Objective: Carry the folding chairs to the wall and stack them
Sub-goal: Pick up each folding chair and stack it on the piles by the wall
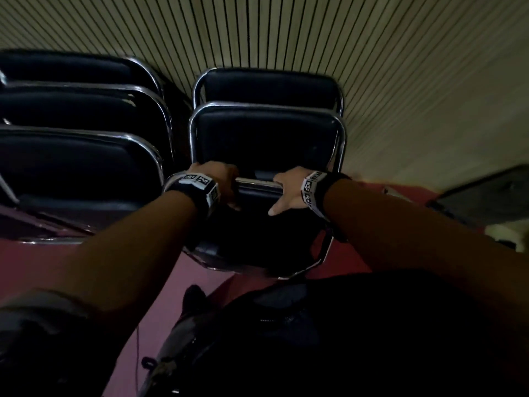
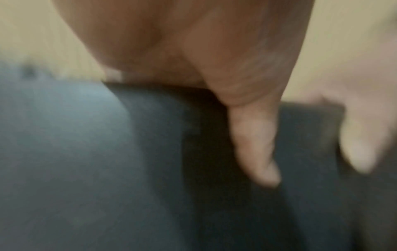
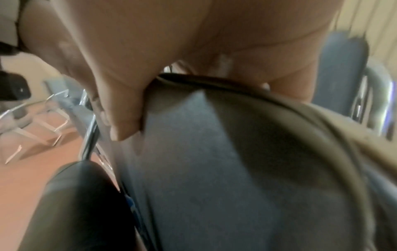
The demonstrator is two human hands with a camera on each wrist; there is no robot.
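Note:
In the head view a folded black chair [image 1: 257, 239] with a chrome frame hangs upright before me, held by its top bar. My left hand [image 1: 220, 181] grips the bar's left end, thumb down over the padded back [image 2: 150, 152]. My right hand [image 1: 286, 193] grips the right end, thumb down the pad [image 3: 214, 152]. Just beyond stand two folded chairs [image 1: 266, 130] leaning against the ribbed wall [image 1: 286, 30]. The held chair sits close in front of them; I cannot tell if it touches them.
Another row of three folded chairs [image 1: 77, 156] leans on the wall at the left. The floor [image 1: 160, 282] is reddish pink. A dark flat object [image 1: 486, 196] lies at the right. My legs and shoe [image 1: 194, 299] are close below the chair.

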